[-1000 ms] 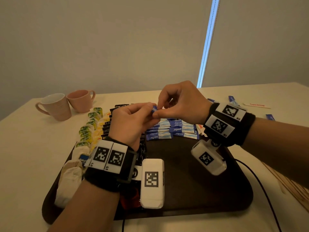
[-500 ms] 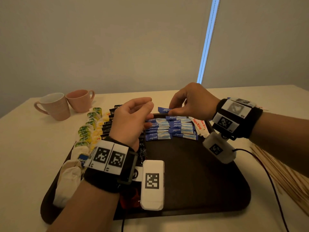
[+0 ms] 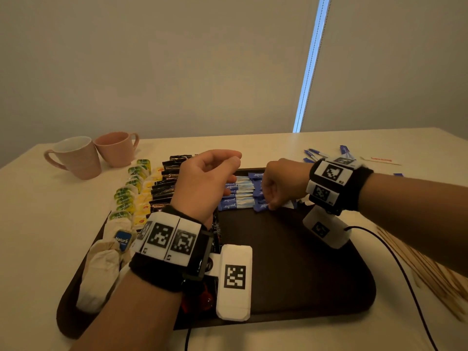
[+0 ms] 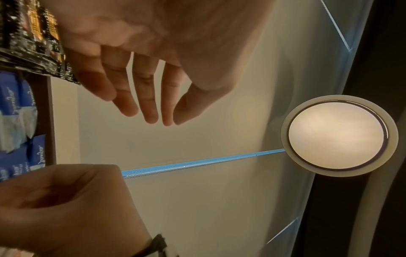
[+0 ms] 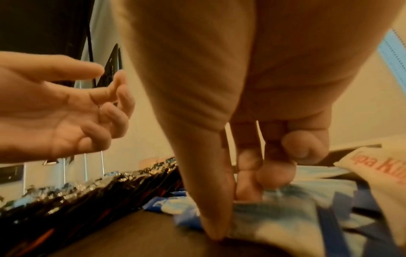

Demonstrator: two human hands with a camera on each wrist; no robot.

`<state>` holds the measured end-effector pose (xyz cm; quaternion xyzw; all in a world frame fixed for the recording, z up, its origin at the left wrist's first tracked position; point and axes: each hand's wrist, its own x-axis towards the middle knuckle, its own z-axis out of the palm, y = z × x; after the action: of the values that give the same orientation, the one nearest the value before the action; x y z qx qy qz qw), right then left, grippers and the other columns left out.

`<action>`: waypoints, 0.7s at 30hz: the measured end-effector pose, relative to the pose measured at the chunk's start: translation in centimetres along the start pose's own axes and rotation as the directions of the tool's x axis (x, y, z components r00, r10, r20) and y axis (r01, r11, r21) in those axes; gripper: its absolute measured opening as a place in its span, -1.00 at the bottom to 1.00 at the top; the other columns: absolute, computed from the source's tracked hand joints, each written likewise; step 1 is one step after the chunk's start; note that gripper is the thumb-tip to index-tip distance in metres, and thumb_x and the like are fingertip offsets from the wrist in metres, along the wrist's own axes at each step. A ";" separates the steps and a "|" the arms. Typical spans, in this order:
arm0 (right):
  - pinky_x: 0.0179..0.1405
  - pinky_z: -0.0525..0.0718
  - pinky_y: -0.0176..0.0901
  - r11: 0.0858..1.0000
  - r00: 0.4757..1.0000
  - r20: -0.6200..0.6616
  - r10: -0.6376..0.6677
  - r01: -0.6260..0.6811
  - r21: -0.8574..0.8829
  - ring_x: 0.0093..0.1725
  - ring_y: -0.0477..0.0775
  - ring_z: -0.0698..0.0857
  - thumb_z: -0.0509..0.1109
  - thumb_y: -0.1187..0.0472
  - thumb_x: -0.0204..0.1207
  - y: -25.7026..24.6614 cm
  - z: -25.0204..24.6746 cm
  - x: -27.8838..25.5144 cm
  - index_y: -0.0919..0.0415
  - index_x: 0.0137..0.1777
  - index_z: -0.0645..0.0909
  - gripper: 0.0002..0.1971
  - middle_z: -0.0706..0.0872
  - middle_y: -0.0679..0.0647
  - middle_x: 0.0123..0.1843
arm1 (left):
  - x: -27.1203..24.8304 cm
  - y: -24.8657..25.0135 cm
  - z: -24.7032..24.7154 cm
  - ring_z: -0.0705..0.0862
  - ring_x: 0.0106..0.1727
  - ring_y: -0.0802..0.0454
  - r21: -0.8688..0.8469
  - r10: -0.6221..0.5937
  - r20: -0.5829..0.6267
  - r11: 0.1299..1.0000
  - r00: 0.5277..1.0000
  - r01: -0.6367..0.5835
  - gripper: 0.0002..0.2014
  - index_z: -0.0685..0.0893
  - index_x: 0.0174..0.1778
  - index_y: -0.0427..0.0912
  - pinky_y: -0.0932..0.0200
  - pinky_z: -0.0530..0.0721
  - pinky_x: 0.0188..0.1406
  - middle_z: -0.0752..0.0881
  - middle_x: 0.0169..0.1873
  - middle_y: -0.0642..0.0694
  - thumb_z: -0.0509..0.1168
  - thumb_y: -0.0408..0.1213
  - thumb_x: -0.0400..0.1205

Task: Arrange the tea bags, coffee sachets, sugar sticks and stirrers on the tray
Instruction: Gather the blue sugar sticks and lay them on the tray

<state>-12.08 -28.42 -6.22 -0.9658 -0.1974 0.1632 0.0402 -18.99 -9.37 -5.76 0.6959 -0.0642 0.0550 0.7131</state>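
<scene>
A dark brown tray (image 3: 291, 274) carries tea bags (image 3: 126, 196) along its left side. Right of them lie black coffee sachets (image 3: 164, 188), then two columns of blue sugar sachets (image 3: 238, 196). My right hand (image 3: 269, 200) is lowered onto the right column. Its thumb and fingertips (image 5: 248, 187) pinch a blue sugar sachet (image 5: 263, 217) that lies on the tray at the column's near end. My left hand (image 3: 231, 173) hovers above the coffee sachets with its fingers (image 4: 142, 97) relaxed, and it holds nothing.
Two pink mugs (image 3: 76, 158) stand at the table's back left. Wooden stirrers (image 3: 430, 274) lie on the table right of the tray. Loose blue sticks (image 3: 319, 153) and a white sachet (image 3: 379, 160) lie at the back right. A black cable (image 3: 395, 262) crosses the tray's right edge.
Both hands pinched a blue sachet in the air; the left hand let go and stays raised. The right hand carried the sachet down to the near end of the right column.
</scene>
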 end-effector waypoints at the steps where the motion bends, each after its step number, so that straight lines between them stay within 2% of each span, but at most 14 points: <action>1: -0.23 0.59 -0.36 1.000 1.000 -0.026 0.006 -0.006 0.000 -0.25 -0.19 0.67 0.63 0.15 0.43 0.0 0.0 0.0 0.11 -0.17 0.77 -0.91 0.74 -0.13 -0.25 | 0.0 0.0 0.0 0.74 -0.14 0.09 0.002 0.002 0.005 1.000 1.000 -0.002 -0.89 0.79 -0.06 0.06 0.17 0.62 -0.25 0.82 -0.04 -0.02 0.38 -0.25 0.65; 3: -0.28 0.56 -0.36 0.999 0.996 -0.083 0.015 -0.011 0.046 -0.28 -0.19 0.67 0.65 0.10 0.41 0.2 -0.3 -0.3 0.07 -0.21 0.74 -0.87 0.73 -0.15 -0.29 | -0.1 0.1 0.0 0.74 -0.13 0.07 -0.006 -0.002 0.016 1.000 1.000 0.002 -0.89 0.80 -0.06 0.05 0.15 0.62 -0.23 0.82 -0.04 -0.04 0.38 -0.25 0.65; 6: -0.24 0.65 -0.32 0.982 0.990 -0.135 0.051 -0.024 0.190 -0.28 -0.18 0.71 0.60 0.01 0.45 1.1 -1.6 -1.4 0.11 -0.12 0.79 -0.82 0.78 -0.13 -0.27 | -0.3 0.2 0.2 0.73 -0.12 0.04 -0.009 -0.012 0.044 1.000 0.999 0.012 -0.88 0.80 -0.06 0.02 0.12 0.62 -0.21 0.81 -0.04 -0.07 0.37 -0.27 0.65; 8: -0.30 0.66 -0.32 0.964 0.978 -0.175 0.111 -0.063 0.257 -0.31 -0.19 0.74 0.54 0.02 0.52 2.9 -3.1 -2.2 0.11 -0.09 0.79 -0.83 0.81 -0.10 -0.27 | -0.4 0.3 0.3 0.72 -0.11 0.02 -0.008 -0.024 0.058 1.000 0.998 0.024 -0.88 0.80 -0.06 0.01 0.12 0.62 -0.20 0.81 -0.05 -0.06 0.36 -0.28 0.66; 10: -0.39 0.62 -0.35 0.943 0.947 -0.223 0.230 -0.160 0.293 -0.37 -0.19 0.73 0.51 0.06 0.56 5.9 -4.6 -2.7 0.14 -0.10 0.78 -0.85 0.80 -0.07 -0.29 | -0.5 0.3 0.4 0.71 -0.10 0.01 -0.007 -0.037 0.063 0.999 0.997 0.037 -0.88 0.79 -0.04 -0.01 0.13 0.61 -0.21 0.81 -0.06 -0.06 0.35 -0.27 0.66; 13: -0.31 0.64 -0.21 0.879 0.853 -0.250 0.457 -0.391 0.271 -0.26 -0.02 0.74 0.54 0.02 0.53 11.6 -5.7 -2.9 0.25 0.00 0.79 -0.73 0.80 0.04 -0.23 | -0.5 0.3 0.4 0.70 -0.10 0.00 -0.004 -0.051 0.066 0.999 0.997 0.051 -0.88 0.79 -0.01 -0.04 0.13 0.61 -0.22 0.81 -0.06 -0.07 0.34 -0.27 0.66; 15: -0.11 0.71 -0.05 0.822 0.794 -0.218 0.568 -0.531 0.207 -0.12 0.08 0.74 0.55 -0.10 0.49 14.5 -5.4 -2.5 0.27 0.17 0.75 -0.55 0.79 0.10 -0.05 | -0.5 0.2 0.5 0.70 -0.10 -0.01 -0.005 -0.056 0.066 0.998 0.996 0.057 -0.88 0.79 0.01 -0.05 0.13 0.60 -0.22 0.81 -0.07 -0.06 0.33 -0.27 0.67; 16: 0.08 0.71 0.05 0.800 0.776 -0.194 0.600 -0.580 0.155 0.05 0.14 0.72 0.52 -0.17 0.48 15.5 -5.0 -2.2 0.26 0.30 0.69 -0.43 0.77 0.13 0.13 | -0.5 0.1 0.6 0.70 -0.10 0.00 -0.003 -0.054 0.067 0.999 0.996 0.055 -0.87 0.79 0.01 -0.06 0.13 0.60 -0.22 0.80 -0.08 -0.06 0.33 -0.28 0.67; 18: 0.46 0.47 0.21 0.780 0.770 -0.124 0.625 -0.624 0.056 0.48 0.24 0.51 0.43 -0.35 0.45 16.8 -4.2 -1.4 0.14 0.56 0.47 -0.21 0.52 0.15 0.55 | -0.5 0.0 0.7 0.70 -0.13 0.02 0.004 -0.045 0.065 0.999 0.997 0.045 -0.87 0.79 0.00 -0.06 0.13 0.59 -0.23 0.81 -0.10 -0.05 0.33 -0.29 0.66; 19: 0.55 0.34 0.26 0.781 0.778 -0.073 0.624 -0.623 0.044 0.62 0.24 0.36 0.40 -0.43 0.41 17.1 -3.8 -1.0 0.05 0.65 0.34 -0.11 0.35 0.11 0.68 | -0.5 -0.1 0.7 0.70 -0.15 0.04 0.005 -0.044 0.062 0.999 0.997 0.044 -0.87 0.79 0.00 -0.07 0.13 0.59 -0.24 0.81 -0.11 -0.04 0.33 -0.29 0.66; 21: 0.62 0.20 0.32 0.799 0.801 0.021 0.598 -0.598 0.057 0.72 0.24 0.16 0.42 -0.49 0.31 17.3 -3.4 -0.1 -0.10 0.73 0.13 0.04 0.15 0.04 0.77 | -0.4 -0.2 0.7 0.70 -0.19 0.07 -0.001 -0.041 0.058 0.999 0.997 0.041 -0.87 0.79 0.00 -0.09 0.15 0.59 -0.26 0.81 -0.12 -0.03 0.33 -0.31 0.66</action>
<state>-4.65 -44.34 -5.45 -0.9769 0.1223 0.1746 0.0158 -19.36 -10.05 -5.98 0.6976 -0.0706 0.0200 0.7128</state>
